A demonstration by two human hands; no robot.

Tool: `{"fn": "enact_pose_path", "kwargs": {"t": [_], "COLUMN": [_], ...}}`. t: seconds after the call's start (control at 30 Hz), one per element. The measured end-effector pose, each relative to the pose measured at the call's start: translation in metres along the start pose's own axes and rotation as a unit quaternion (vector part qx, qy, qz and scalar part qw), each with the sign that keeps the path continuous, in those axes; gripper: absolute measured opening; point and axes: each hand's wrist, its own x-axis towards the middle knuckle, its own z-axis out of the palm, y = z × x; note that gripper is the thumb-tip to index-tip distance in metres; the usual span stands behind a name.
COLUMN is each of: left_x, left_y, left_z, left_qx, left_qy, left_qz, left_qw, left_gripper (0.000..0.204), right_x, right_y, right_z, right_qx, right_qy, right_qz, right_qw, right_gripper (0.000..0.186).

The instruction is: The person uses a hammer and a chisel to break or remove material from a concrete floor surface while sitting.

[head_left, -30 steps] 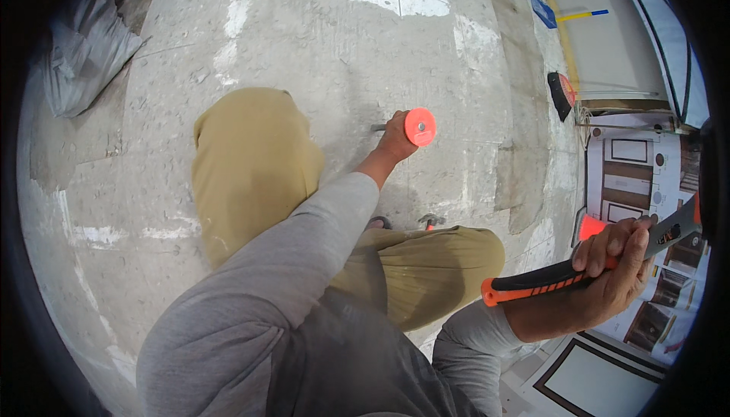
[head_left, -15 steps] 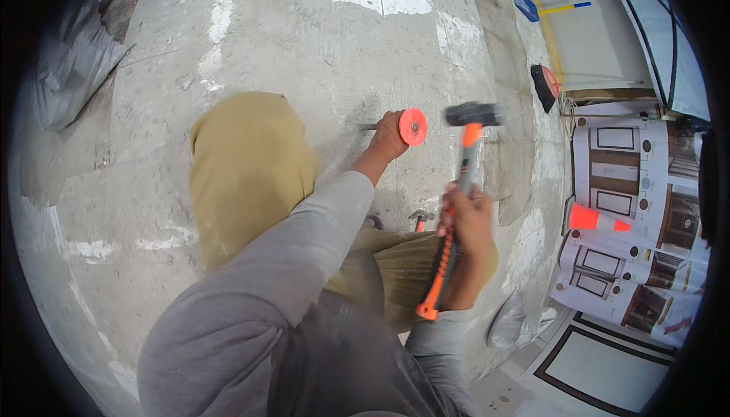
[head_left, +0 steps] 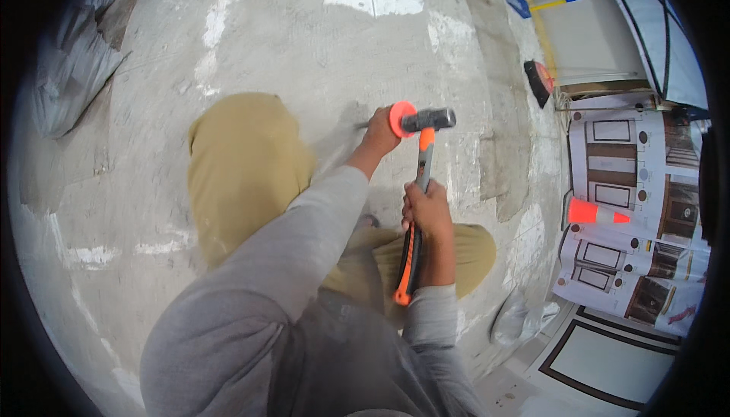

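Observation:
My left hand [head_left: 381,133] is closed round a chisel whose round orange hand guard [head_left: 399,119] sits at the struck end. The chisel's dark metal shank [head_left: 360,126] shows beyond my fingers, pointing left toward the worn floor; I cannot tell whether its tip touches. In my closed right hand [head_left: 428,209] is a sledgehammer [head_left: 409,265] with a black, grey and orange handle. Its dark steel head [head_left: 430,120] is up against the middle of the guard, at the chisel's end, which it hides.
The patchy grey floor [head_left: 319,44] has white worn areas. A broom head [head_left: 539,84], an orange cone [head_left: 598,212] and printed sheets [head_left: 613,160] are at the right. A crumpled plastic sheet [head_left: 72,75] lies far left. A plastic bag [head_left: 508,318] rests at lower right.
My right hand has swung the sledgehammer leftward, bringing its head from a gap away up to the chisel's end. The small orange-handled hammer behind is now hidden. My left hand has shifted slightly left.

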Motion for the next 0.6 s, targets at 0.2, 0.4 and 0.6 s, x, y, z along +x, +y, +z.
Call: {"fn": "enact_pose_path", "kwargs": {"t": [0.2, 0.4, 0.6], "left_x": [0.013, 0.002, 0.01], "left_y": [-0.004, 0.013, 0.007], "left_z": [-0.008, -0.017, -0.005], "left_qx": [-0.033, -0.021, -0.01], "left_qy": [-0.008, -0.012, -0.027], "left_qz": [-0.045, -0.069, -0.05], "left_qw": [0.998, 0.997, 0.998], "left_gripper": [0.032, 0.032, 0.028], "right_x": [-0.027, -0.068, -0.005], "right_y": [-0.034, -0.108, -0.026], "right_z": [-0.03, -0.064, -0.02], "right_qx": [0.064, 0.149, -0.017], "right_qy": [0.038, 0.158, 0.147], "right_qz": [-0.047, -0.268, -0.117], "right_qw": [0.996, 0.939, 0.982], "right_gripper": [0.018, 0.016, 0.018]}}
